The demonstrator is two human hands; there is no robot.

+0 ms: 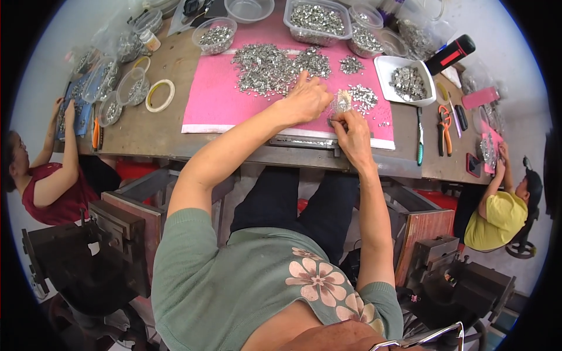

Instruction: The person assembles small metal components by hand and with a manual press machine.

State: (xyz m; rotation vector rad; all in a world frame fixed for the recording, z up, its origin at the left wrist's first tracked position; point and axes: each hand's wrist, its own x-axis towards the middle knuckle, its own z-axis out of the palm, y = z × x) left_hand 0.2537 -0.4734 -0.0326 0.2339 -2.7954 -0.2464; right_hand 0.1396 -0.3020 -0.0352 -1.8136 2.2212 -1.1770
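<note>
My left hand reaches over the pink mat at the lower right edge of a large heap of small silver metal pieces. Its fingers are curled down and bunched, and whatever they hold is hidden. Close by, my right hand has thumb and fingers pinched together at the mat's front edge, on something too small to name. Just left of its wrist lies a long narrow metal rail along the table edge, with shiny bits along it. A small clear bag-like piece and a loose pile of silver pieces lie beyond the right hand.
Tubs of metal pieces line the back. A white tray, a black bottle, a green-handled tool and orange pliers stand or lie right. Tape rolls lie left. People work at both sides.
</note>
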